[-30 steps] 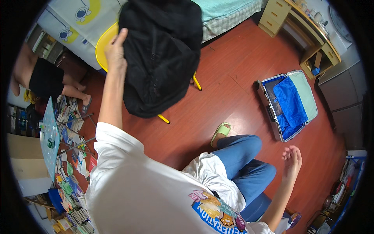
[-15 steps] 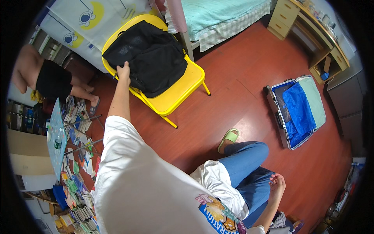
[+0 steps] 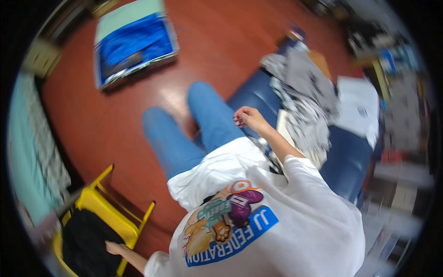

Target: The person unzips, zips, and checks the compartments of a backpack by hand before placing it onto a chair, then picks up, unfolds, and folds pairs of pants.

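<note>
While the soft black fabric bag (image 3: 85,233) is borne by the yellow, tubular-legged chair (image 3: 104,207) at the lower left of the frame, its edge is met by the left hand (image 3: 113,248); whether it is gripped or merely touched cannot be told through the blur. The bag is presumably set there so that it is kept off the glossy red-brown floor (image 3: 104,122) and within arm's reach. By the right hand (image 3: 248,118), near the middle of the frame, nothing visible is held: its fingers are loosely bent with narrow gaps, beside the padded dark-blue seat (image 3: 346,159). On that seat, right of centre, crumpled grey and whitish cloth garments (image 3: 311,81) are heaped, probably because room is offered there. At the upper left, the rectangular suitcase with pale-green and blue lining (image 3: 130,15) is laid wide open, so its inside is exposed. One bag, one chair, one suitcase and two hands are counted; the overlapping garments cannot be numbered.
</note>
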Demonstrator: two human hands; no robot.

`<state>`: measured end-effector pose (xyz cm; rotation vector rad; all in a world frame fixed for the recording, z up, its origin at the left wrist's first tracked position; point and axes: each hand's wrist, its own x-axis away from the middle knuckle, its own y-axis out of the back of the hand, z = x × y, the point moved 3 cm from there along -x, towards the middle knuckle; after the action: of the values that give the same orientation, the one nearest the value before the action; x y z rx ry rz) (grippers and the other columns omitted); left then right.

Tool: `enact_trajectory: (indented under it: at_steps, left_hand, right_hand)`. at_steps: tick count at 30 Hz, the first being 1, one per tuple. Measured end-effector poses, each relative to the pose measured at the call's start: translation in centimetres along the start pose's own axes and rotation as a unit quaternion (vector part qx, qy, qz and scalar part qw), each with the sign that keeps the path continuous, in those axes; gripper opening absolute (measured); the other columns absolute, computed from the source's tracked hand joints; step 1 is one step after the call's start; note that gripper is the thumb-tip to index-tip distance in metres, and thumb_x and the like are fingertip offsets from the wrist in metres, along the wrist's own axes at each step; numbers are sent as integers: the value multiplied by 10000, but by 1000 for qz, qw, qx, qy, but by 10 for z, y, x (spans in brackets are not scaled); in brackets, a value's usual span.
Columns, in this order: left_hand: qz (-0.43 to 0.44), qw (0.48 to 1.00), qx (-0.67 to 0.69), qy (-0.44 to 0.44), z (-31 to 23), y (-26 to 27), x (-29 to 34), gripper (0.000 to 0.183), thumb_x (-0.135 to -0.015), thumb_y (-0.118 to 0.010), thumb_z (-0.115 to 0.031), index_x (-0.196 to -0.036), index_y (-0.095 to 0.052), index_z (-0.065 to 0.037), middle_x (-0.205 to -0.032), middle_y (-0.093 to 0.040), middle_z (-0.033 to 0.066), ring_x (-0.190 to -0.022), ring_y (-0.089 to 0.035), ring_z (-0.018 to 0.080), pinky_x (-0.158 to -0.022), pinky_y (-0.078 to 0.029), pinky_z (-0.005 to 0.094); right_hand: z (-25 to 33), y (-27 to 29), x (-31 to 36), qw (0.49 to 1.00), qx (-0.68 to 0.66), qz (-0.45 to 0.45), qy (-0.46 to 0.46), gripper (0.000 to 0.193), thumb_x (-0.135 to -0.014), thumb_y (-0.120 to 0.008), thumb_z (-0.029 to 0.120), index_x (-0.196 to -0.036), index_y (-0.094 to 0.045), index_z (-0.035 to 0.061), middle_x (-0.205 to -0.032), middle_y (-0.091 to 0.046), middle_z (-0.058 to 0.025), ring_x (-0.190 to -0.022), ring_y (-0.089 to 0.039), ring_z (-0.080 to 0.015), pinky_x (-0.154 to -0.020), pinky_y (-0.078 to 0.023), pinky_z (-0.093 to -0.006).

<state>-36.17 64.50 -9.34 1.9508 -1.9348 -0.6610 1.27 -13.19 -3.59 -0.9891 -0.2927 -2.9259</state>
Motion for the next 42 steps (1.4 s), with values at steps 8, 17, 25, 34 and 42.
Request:
enact_trajectory:
  at_steps: [8, 17, 25, 34, 42]
  left_hand:
    - [420, 901, 97, 55, -144, -208, 236, 351, -891, -585, 16, -712, -320, -127, -740, -408, -17, -688, -428, 112, -652, -447, 304]
    - [562, 821, 39, -93, -277, -258, 386, 559, -1003, -633, -245, -616, -235, -179, -575, -222, -96, -533, -198, 31, -493, -146, 272]
    - [576, 811, 12, -104, -279, -228, 452, 559, -1034, -568, -367, -595, -278, -177, -552, -251, -93, -508, -214, 35, -483, -145, 281]
    - [574, 818, -22, -28, -254, -226, 494, 560, -1027, -585, -318, -554, -341, -143, -509, -327, -78, -454, -262, 31, -439, -177, 263]
    - [640, 759, -54, -106, -282, -249, 539, 535, -1012, -613, -289, -563, -368, -130, -551, -328, -88, -541, -256, 34, -492, -182, 276]
  right_hand:
    - [-182, 216, 102, 892, 230, -390, 10, 151, -956, -576, 127, -1033, -651, 22, -872, -675, -73, -709, -652, -149, -612, -525, -289]
    - [-167, 294, 128, 824, 176, -537, 48, 194, -872, -633, 96, -1030, -633, -17, -893, -689, -140, -814, -666, -243, -779, -536, -360]
    - [-117, 417, 28, 756, 253, -599, 74, 402, -835, -709, 143, -1174, -548, -3, -1141, -608, -220, -1027, -603, -351, -889, -489, -411]
    - [-119, 483, -7, 707, 366, -565, -217, 834, -788, -741, 297, -1483, -320, 109, -1313, -558, -195, -1253, -520, -375, -1059, -370, -474]
    - [-120, 533, 10, 800, -13, -600, -19, 505, -887, -541, 90, -1390, -523, 50, -1193, -682, -167, -1054, -683, -281, -912, -510, -384]
